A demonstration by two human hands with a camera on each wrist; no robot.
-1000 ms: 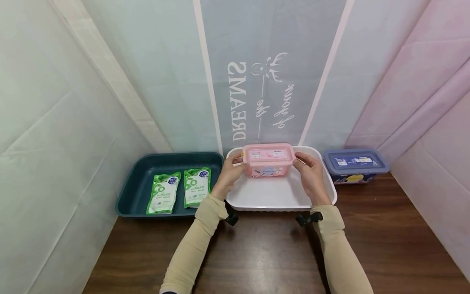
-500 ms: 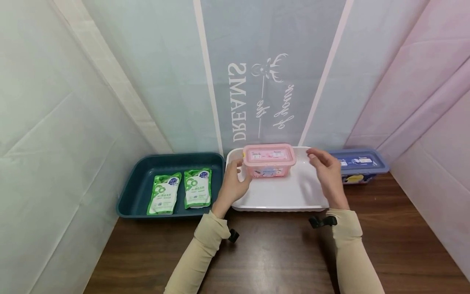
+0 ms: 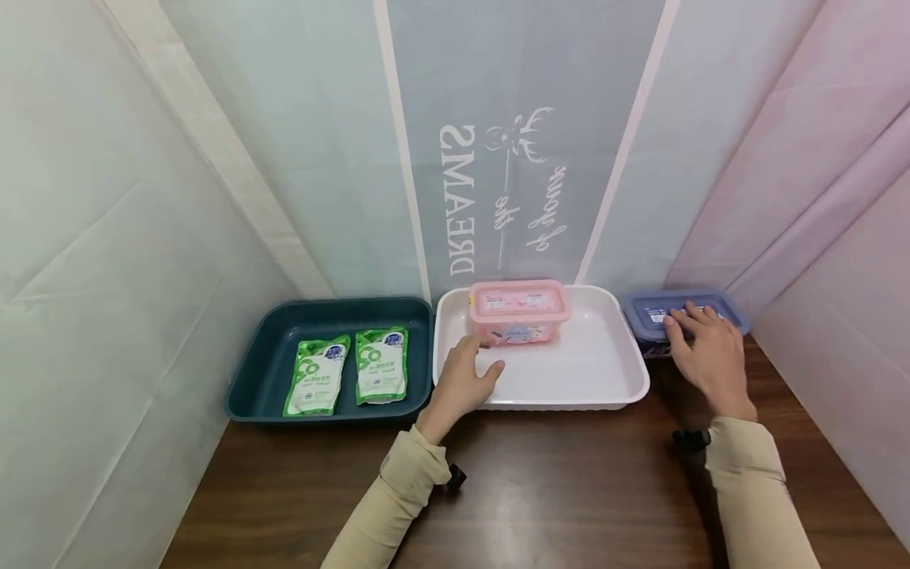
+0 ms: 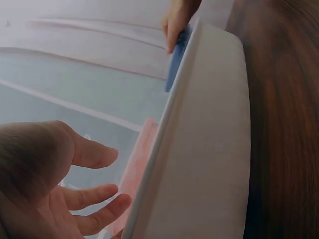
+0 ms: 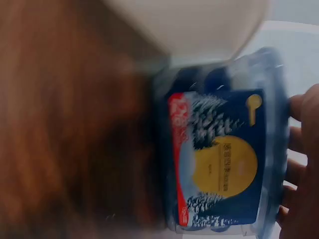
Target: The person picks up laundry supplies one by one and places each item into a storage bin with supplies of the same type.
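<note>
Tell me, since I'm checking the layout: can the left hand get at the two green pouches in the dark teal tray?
Probably yes. The left hand rests open by the white tray, and nothing lies between it and the green pouches in the dark teal tray.

The surface [image 3: 554, 490] is dark brown wood with visible grain and a slight sheen. A white tray [image 3: 611, 387] is smooth, glossy plastic; the teal tray [image 3: 263, 371] beside it is smooth plastic with a duller finish. A pink box [image 3: 519, 310] and a blue box [image 3: 650, 316] are translucent plastic with printed paper labels. Two green pouches [image 3: 348, 370] are shiny plastic film. The backdrop sheets [image 3: 320, 158] look like thin matt cloth, faintly creased. Beige cloth sleeves [image 3: 398, 490] cover both arms.
</note>
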